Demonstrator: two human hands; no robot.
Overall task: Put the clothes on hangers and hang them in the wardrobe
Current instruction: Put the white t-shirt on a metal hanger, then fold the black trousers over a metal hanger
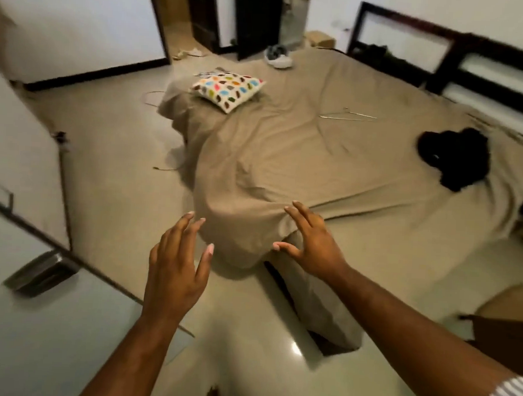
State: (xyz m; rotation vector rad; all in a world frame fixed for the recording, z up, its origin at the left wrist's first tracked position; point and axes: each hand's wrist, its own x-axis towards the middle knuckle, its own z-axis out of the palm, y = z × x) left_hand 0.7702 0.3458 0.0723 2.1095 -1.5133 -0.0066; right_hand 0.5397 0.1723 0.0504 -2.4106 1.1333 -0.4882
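Observation:
A black garment (454, 156) lies crumpled on the right side of the bed (332, 159), which is covered by a tan sheet. A thin wire hanger (348, 115) rests on the sheet near the bed's middle. Another wire hanger (152, 96) lies on the floor left of the bed. My left hand (174, 269) and my right hand (311, 244) are both held out over the bed's near corner, fingers spread, holding nothing. The white wardrobe door (36, 307) with a metal handle (39, 274) fills the lower left.
A spotted white pillow (228, 88) sits at the bed's far left corner. A white and grey object (278, 58) lies at the far edge. A dark headboard frame (473, 57) runs along the right wall. A dark open doorway (254, 18) stands beyond.

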